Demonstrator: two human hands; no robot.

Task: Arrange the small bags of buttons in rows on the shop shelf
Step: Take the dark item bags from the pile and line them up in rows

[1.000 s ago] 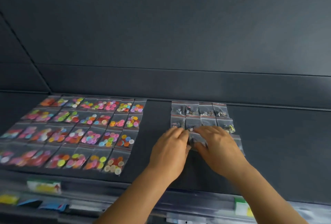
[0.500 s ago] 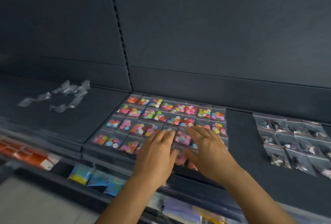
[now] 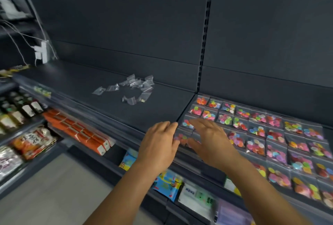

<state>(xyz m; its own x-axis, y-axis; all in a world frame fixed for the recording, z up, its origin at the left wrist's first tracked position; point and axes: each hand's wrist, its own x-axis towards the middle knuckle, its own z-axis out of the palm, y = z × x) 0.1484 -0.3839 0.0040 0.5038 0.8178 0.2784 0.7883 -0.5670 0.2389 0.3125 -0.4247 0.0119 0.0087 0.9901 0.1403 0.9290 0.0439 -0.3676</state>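
Small clear bags of bright coloured buttons (image 3: 257, 129) lie in neat rows on the dark shelf (image 3: 144, 113), filling its right section. A loose heap of small clear bags (image 3: 133, 89) sits further left on the same shelf. My left hand (image 3: 159, 143) hovers over the shelf's front edge, fingers stretched and holding nothing. My right hand (image 3: 210, 140) is spread flat above the left end of the coloured rows, empty as well. Both hands are blurred by motion.
Below the shelf are orange boxes (image 3: 81, 131), snack packets (image 3: 32, 142) and blue packets (image 3: 167, 185). Bottles (image 3: 19, 111) stand at far left. White tags with strings (image 3: 42, 52) hang at the shelf's left end. A slotted upright (image 3: 204, 44) divides the back panel.
My view has swung left from the grey button bags to the coloured rows and the loose heap. Both hands have left the grey bags and travelled left, empty, past the coloured rows' left end.
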